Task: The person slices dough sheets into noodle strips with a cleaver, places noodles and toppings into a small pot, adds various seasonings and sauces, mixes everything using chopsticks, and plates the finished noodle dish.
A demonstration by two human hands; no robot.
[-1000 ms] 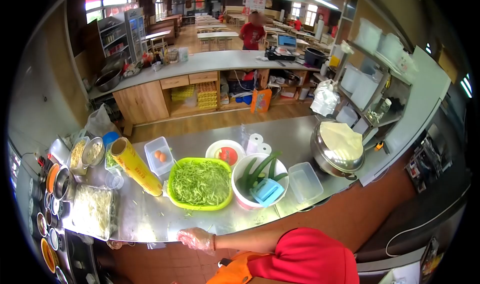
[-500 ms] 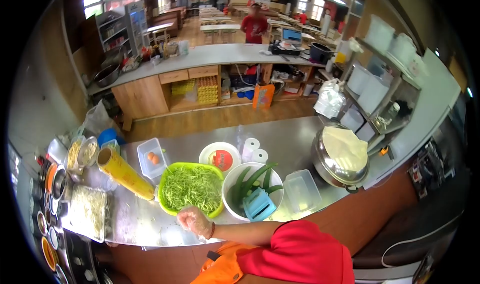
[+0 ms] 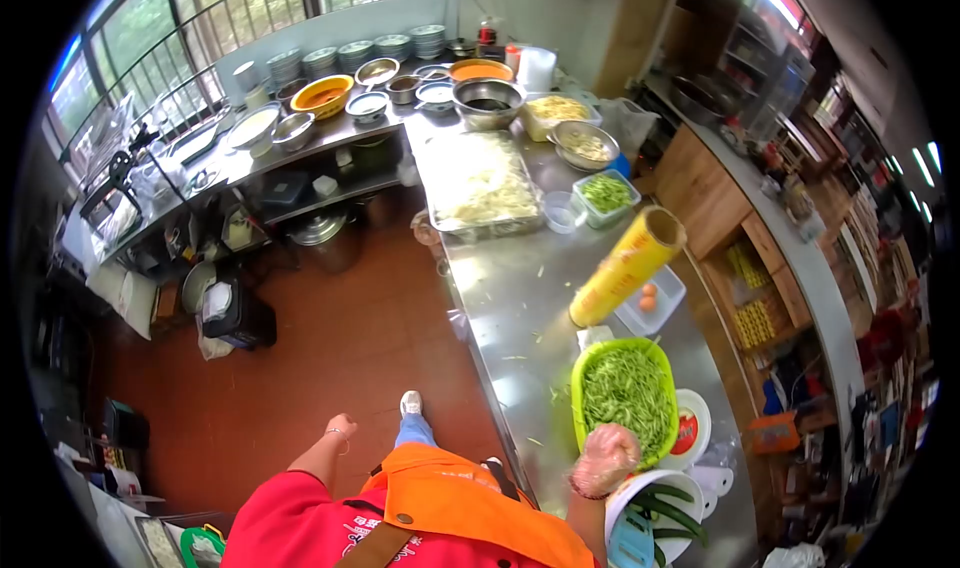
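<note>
My right hand (image 3: 608,460), in a clear plastic glove with the fingers curled in, hovers at the near edge of a lime-green basin (image 3: 578,393) of shredded green vegetable (image 3: 628,388). Nothing shows in its grip. Just below it, a white bucket (image 3: 625,490) holds long green vegetables (image 3: 668,508) and a light-blue object (image 3: 632,538). My left hand (image 3: 341,425) hangs low over the floor at my side, its fingers curled, touching nothing. A yellow roll (image 3: 628,266) and a clear box with eggs (image 3: 650,300) lie beyond the basin.
A tray of pale shreds (image 3: 478,180), a box of chopped greens (image 3: 606,193) and metal bowls (image 3: 488,100) stand farther along the steel counter (image 3: 500,298). Stacked bowls (image 3: 355,55) line the window side. A black bin (image 3: 238,313) stands on the red floor.
The view has swung left, bringing in the window-side counter and the floor. My left hand has come into view. My right hand remains curled beside the green basin.
</note>
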